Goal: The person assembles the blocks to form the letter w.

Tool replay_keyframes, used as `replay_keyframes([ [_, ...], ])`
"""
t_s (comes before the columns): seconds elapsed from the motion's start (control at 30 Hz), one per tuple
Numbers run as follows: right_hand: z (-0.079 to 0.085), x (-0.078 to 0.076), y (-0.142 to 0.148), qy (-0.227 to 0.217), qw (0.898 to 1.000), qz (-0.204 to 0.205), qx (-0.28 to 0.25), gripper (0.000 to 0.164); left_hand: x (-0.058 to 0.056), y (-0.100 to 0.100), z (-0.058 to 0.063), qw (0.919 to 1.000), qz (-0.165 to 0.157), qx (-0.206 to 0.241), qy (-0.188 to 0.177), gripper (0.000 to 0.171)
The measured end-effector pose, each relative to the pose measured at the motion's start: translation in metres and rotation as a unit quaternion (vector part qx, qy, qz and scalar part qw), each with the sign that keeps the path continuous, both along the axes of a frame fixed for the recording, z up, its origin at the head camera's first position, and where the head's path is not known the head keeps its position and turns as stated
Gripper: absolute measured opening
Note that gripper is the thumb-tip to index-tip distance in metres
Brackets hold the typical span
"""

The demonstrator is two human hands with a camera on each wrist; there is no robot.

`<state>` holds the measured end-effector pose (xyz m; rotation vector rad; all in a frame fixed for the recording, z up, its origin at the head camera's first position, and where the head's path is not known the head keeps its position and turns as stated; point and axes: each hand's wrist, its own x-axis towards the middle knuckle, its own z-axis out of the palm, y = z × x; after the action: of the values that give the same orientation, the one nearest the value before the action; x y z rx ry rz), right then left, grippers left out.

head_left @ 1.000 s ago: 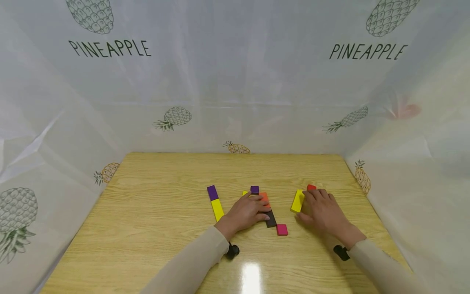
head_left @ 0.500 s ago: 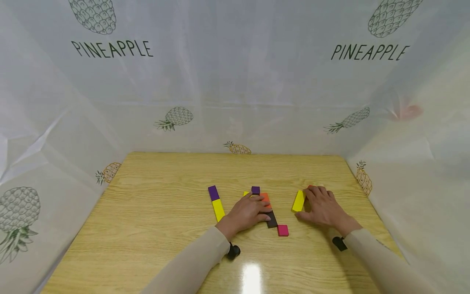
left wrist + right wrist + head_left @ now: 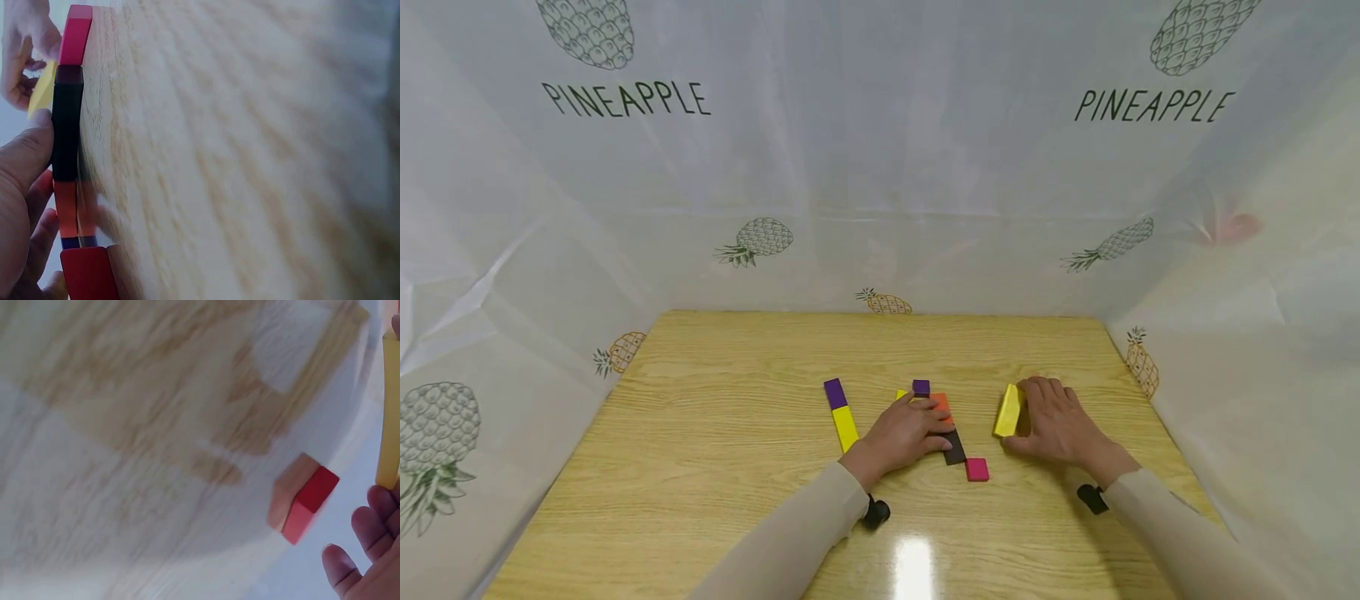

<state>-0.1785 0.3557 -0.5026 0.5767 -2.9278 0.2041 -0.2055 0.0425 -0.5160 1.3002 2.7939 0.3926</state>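
Observation:
My right hand [image 3: 1056, 421] pinches a yellow block [image 3: 1008, 411] by its ends, thumb at the near end and fingers at the far one. In the right wrist view the yellow block [image 3: 390, 412] hangs over its reflection on the table. A small red block [image 3: 309, 503] lies close by, hidden under the hand from the head. My left hand [image 3: 906, 437] rests over a row of blocks, fingers on the orange block [image 3: 942, 408] and thumb at the black block [image 3: 954, 447]. A purple block [image 3: 921, 387] and a pink block [image 3: 977, 469] sit at the row's ends.
Left of the left hand lie another purple block [image 3: 834, 393] and a yellow block [image 3: 845, 428], end to end. A red block [image 3: 90, 275] shows in the left wrist view. A pineapple-print sheet [image 3: 880, 167] surrounds the wooden table [image 3: 715, 467].
My right hand's fingertips have come off the red block's side and onto the yellow block, which is now tipped up. The left hand stays where it was.

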Motion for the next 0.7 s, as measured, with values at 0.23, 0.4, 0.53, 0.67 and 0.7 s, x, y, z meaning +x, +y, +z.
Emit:
replay_keyframes([
  [0.23, 0.005, 0.010, -0.007, -0.019, 1.000, 0.010, 0.013, 0.090, 0.000, -0.001, -0.001, 1.0000, 0.000, 0.003, -0.001, 0.042],
  [0.4, 0.002, 0.015, -0.011, -0.041, 0.999, 0.017, 0.017, 0.088, -0.001, -0.001, -0.003, 1.0000, -0.003, 0.006, 0.000, 0.043],
  [0.53, 0.000, 0.018, -0.013, -0.044, 0.999, 0.027, 0.020, 0.086, -0.001, -0.001, -0.003, 1.0000, -0.004, 0.008, 0.002, 0.044],
  [0.67, -0.003, 0.019, -0.016, -0.034, 0.999, 0.037, 0.021, 0.084, -0.001, 0.000, -0.002, 1.0000, -0.002, 0.010, -0.001, 0.043],
  [0.7, -0.003, 0.019, -0.017, -0.033, 0.998, 0.038, 0.022, 0.083, -0.001, 0.000, -0.002, 0.9999, -0.002, 0.010, -0.003, 0.043],
])
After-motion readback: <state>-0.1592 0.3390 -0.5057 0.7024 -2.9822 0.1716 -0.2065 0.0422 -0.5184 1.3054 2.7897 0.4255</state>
